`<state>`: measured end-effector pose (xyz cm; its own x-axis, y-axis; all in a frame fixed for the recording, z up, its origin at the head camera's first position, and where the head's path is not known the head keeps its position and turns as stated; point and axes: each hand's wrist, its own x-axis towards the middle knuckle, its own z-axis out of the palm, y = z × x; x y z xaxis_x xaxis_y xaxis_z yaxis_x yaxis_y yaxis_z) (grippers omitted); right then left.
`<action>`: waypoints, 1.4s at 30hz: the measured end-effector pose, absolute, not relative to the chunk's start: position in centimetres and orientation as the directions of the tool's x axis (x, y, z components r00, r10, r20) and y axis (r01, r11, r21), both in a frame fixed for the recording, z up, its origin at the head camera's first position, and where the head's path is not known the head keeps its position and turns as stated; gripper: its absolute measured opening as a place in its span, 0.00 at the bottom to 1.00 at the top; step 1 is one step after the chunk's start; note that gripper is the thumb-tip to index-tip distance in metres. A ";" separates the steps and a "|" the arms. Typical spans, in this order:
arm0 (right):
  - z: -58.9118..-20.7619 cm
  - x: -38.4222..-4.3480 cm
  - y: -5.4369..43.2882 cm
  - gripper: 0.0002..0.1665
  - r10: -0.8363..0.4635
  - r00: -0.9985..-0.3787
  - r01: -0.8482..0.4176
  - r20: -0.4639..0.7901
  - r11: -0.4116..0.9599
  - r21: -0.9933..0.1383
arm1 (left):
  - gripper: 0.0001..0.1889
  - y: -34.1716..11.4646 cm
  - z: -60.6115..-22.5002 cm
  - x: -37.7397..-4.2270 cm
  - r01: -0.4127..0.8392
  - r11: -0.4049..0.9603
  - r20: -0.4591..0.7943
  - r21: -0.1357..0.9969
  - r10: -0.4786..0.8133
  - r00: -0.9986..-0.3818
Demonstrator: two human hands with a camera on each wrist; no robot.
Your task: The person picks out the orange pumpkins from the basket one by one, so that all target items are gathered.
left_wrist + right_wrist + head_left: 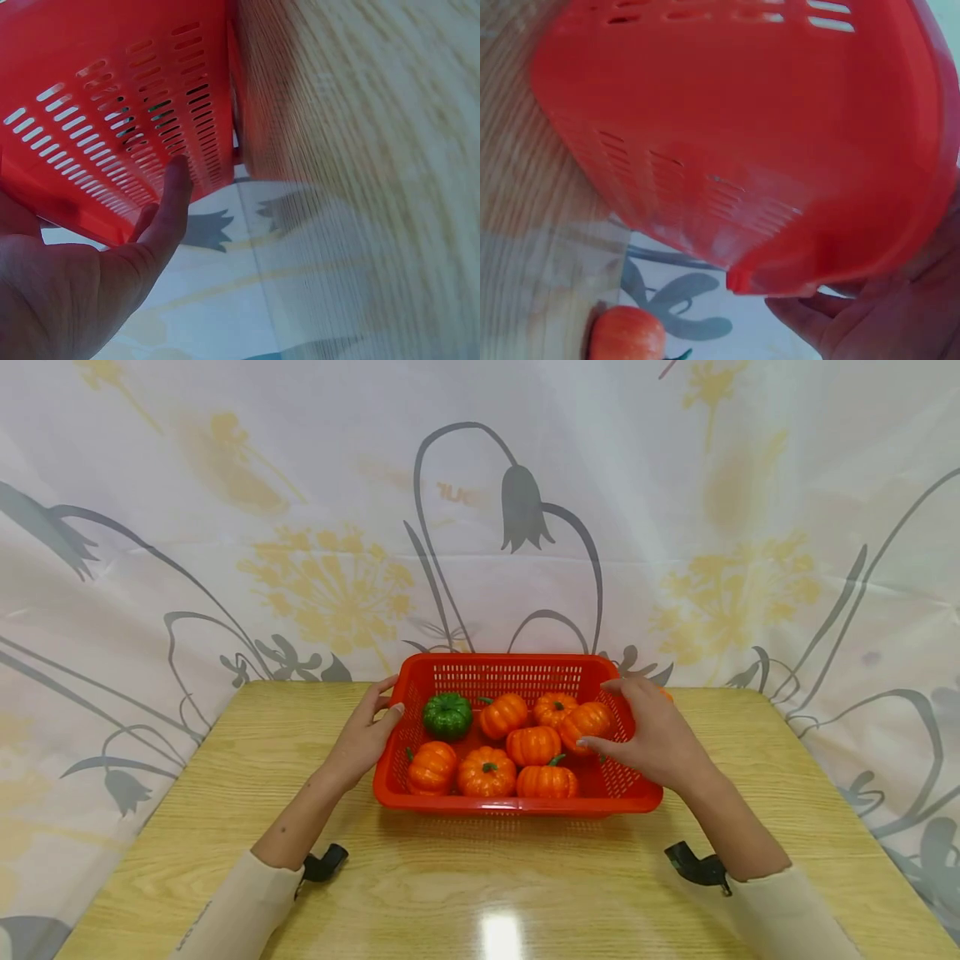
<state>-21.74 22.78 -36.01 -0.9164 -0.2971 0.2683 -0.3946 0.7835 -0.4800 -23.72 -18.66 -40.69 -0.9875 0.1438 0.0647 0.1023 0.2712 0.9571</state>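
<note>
A red plastic basket (pixel 517 806) with slotted walls stands on the table and holds several small orange pumpkins (pixel 487 772) and a green one (pixel 447 717). My left hand (pixel 363 731) grips the basket's left rim, thumb on top, fingers along the slotted outer wall. At the right rim, my right hand (pixel 660 731) holds the edge, its thumb reaching inside over an orange pumpkin. Below that rim, in the right wrist view, fingers of the right hand (pixel 907 319) show; the thumb is hidden there by the basket.
Another orange pumpkin (pixel 626 335) lies on the wooden table (pixel 480 877) outside the basket, mostly hidden behind the right hand in the head view. A flowered cloth (pixel 480 527) hangs behind the table. Black wrist mounts (pixel 324 863) stick out from both sleeves.
</note>
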 end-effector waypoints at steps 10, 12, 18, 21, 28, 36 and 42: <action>-37.4 -22.0 21.9 0.49 -0.353 -0.891 -0.439 0.285 0.831 -0.341 | 0.30 -18.7 -40.8 -23.8 0.106 0.263 0.069 0.959 0.145 -0.987; -37.6 -22.0 21.8 0.50 -0.357 -0.888 -0.441 0.288 0.838 -0.322 | 0.30 -18.7 -40.8 -23.8 0.109 0.263 0.071 0.959 0.148 -0.986; -37.9 -22.1 21.6 0.49 -0.368 -0.875 -0.453 0.315 0.851 -0.265 | 0.30 -18.7 -40.8 -23.8 0.109 0.259 0.073 0.960 0.144 -0.987; -38.0 -22.2 21.5 0.46 -0.377 -0.864 -0.464 0.333 0.853 -0.239 | 0.30 -18.7 -40.8 -23.8 0.111 0.257 0.074 0.960 0.149 -0.986; -38.1 -22.2 21.5 0.46 -0.382 -0.859 -0.472 0.340 0.849 -0.237 | 0.30 -18.8 -40.7 -23.7 0.112 0.252 0.076 0.961 0.150 -0.986; -37.8 -22.1 21.7 0.44 -0.364 -0.874 -0.462 0.322 0.826 -0.321 | 0.31 -18.7 -40.7 -23.7 0.111 0.250 0.074 0.962 0.152 -0.986; -37.1 -21.8 21.9 0.44 -0.350 -0.878 -0.462 0.327 0.800 -0.383 | 0.31 -18.7 -40.6 -23.7 0.113 0.247 0.077 0.962 0.150 -0.986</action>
